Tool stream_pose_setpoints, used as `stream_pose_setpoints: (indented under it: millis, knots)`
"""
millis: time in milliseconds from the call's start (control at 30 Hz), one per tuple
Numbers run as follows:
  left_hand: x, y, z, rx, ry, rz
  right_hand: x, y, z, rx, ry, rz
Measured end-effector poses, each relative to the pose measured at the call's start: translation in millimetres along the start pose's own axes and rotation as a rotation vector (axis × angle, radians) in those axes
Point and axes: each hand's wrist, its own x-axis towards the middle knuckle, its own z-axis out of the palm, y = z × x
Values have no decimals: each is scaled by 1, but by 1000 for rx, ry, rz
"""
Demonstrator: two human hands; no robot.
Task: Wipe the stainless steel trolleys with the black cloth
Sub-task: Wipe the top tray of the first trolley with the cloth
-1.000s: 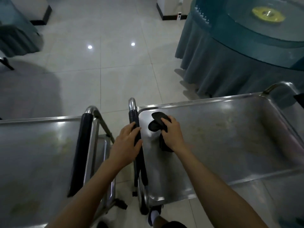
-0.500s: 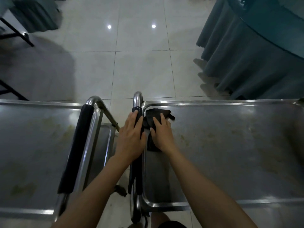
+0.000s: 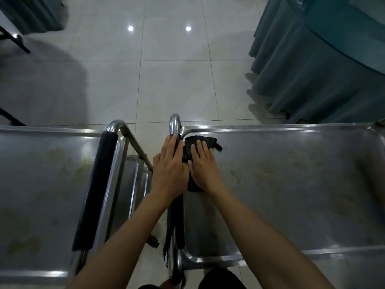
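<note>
Below, two stainless steel trolleys stand side by side on a pale tiled floor [image 3: 177, 86], with a teal-skirted round table [image 3: 312, 65] behind. On the right trolley [image 3: 291, 184], stained yellowish, the right hand [image 3: 203, 165] lies flat with straight fingers, pressing the black cloth [image 3: 200, 142] into the tray's far left corner. Beside it, the left hand [image 3: 169, 174] rests over that trolley's black-padded handle [image 3: 176, 222], fingers extended, its grip relaxed. Alongside, the left trolley [image 3: 41, 184] shows similar smears. Crumpled and dark, the cloth pokes out past the fingertips.

Cloth [image 3: 195, 143] black; trolley tray [image 3: 291, 184] silver, yellowish smears; handle grip [image 3: 95, 190] black; tablecloth [image 3: 312, 69] teal.
</note>
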Motion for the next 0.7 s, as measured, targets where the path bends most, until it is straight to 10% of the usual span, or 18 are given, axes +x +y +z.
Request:
stream_pose_setpoints:
  millis: [700]
  knots:
    - [7, 18, 10, 244, -38, -73, 55, 39, 12, -99, 57, -129]
